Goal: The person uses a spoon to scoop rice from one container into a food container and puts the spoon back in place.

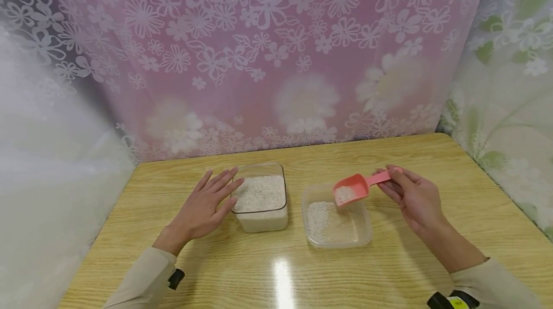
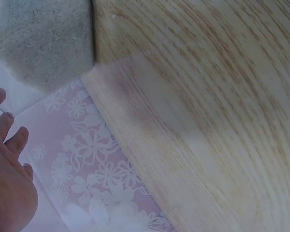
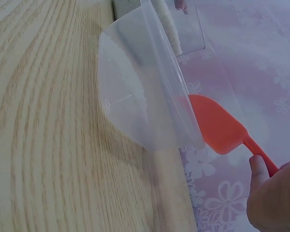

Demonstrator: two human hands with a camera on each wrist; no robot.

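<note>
Between the fingers and thumb of my right hand [image 1: 416, 198] is the handle of a pink scoop [image 1: 356, 188] with some rice in its bowl. The scoop is over the back right part of a shallow translucent plastic container [image 1: 360, 237], where rice [image 1: 318, 220] lies along the left side. To the left stands a taller clear container [image 1: 263, 221] nearly full of rice. My left hand [image 1: 203, 208] has its fingers spread, with the fingertips at that container's left rim. In the right wrist view, the scoop [image 3: 217, 124] shows from below beside the shallow container's rim.
The containers stand on a wood-grain table [image 1: 224, 270]. Behind the table's back edge hangs a pink flowered curtain [image 1: 242, 83]. Pale sheeting [image 1: 56, 155] is on the left, and a green-and-white floral cloth [image 1: 505, 131] borders the right side.
</note>
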